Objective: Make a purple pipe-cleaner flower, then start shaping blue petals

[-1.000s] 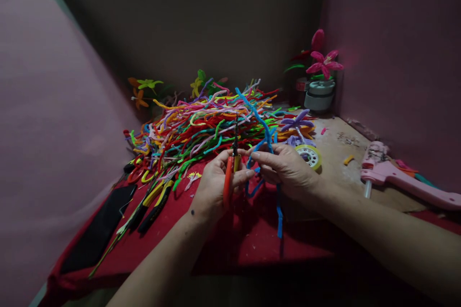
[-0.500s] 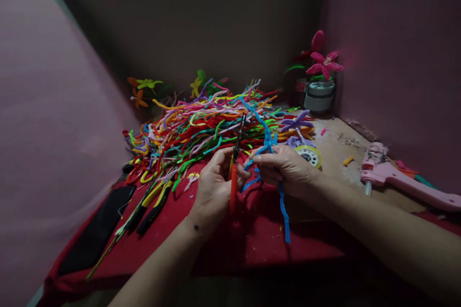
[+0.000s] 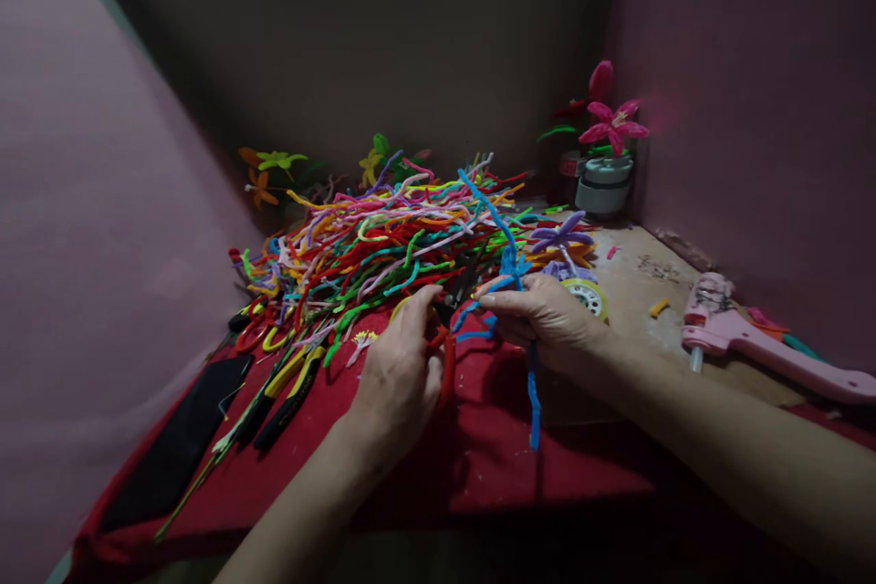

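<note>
Several blue pipe cleaners [image 3: 505, 233], joined at a knot in the middle, are pinched in my right hand [image 3: 547, 315]. One blue strand hangs straight down below the fingers, one rises up over the pile, and others point left. My left hand [image 3: 403, 365] is wrapped round the scissors [image 3: 448, 365], whose handles are red. Their dark blades lie close to the left-pointing blue strands; whether they touch, I cannot tell. Behind both hands spreads a big heap of many-coloured pipe cleaners [image 3: 383, 237].
A black phone [image 3: 178, 443] and yellow-black pliers [image 3: 294, 392] lie on the red cloth at left. At right are a pink glue gun [image 3: 753, 338], a tape roll [image 3: 587, 297] and a purple pipe-cleaner flower [image 3: 561, 237]. Behind stands a grey pot [image 3: 605, 187] with a pink flower.
My left hand has turned over, back of the hand up, and the scissors have tipped from upright toward the blue strands. My right hand keeps its hold almost in place.
</note>
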Demonstrator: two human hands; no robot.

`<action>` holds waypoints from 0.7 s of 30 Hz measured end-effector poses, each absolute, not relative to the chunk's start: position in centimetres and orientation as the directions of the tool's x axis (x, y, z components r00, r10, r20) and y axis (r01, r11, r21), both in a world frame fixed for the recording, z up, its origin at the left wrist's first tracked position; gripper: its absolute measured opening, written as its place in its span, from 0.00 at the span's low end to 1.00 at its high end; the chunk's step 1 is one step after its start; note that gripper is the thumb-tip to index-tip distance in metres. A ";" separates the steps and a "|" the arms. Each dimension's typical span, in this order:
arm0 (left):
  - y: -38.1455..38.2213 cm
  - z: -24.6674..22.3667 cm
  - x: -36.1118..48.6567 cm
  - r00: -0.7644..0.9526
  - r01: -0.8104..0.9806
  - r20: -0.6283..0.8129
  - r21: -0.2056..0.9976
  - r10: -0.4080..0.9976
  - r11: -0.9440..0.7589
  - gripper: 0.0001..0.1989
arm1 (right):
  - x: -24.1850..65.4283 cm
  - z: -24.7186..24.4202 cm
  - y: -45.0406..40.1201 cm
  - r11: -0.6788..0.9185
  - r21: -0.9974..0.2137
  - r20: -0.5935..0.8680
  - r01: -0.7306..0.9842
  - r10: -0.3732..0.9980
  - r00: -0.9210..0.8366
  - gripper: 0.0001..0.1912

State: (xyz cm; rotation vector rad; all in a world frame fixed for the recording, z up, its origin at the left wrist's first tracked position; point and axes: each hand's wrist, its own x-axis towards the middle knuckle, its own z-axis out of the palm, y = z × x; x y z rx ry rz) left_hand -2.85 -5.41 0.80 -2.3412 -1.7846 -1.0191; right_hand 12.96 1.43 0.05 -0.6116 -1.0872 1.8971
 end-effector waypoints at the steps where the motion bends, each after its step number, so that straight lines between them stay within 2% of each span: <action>1: -5.6 0.7 -3.0 0.178 0.900 0.526 0.255 0.832 -0.353 0.27 | 13.0 0.0 1.5 -0.255 -0.866 0.000 -0.431 0.861 -0.509 0.04; 4: -6.2 0.1 -3.4 0.259 0.949 0.491 0.029 0.832 -0.313 0.27 | 13.0 0.0 1.6 -0.238 -0.860 0.002 -0.451 0.883 -0.469 0.05; 7: -6.5 -0.3 -3.7 0.254 0.966 0.428 -0.074 0.867 -0.246 0.26 | 13.0 0.1 1.7 -0.247 -0.847 -0.003 -0.471 0.888 -0.460 0.05; 21: -6.3 -1.1 -4.3 0.269 0.963 0.428 -0.093 0.863 -0.254 0.26 | 13.1 0.0 1.6 -0.223 -0.871 0.017 -0.437 0.876 -0.481 0.02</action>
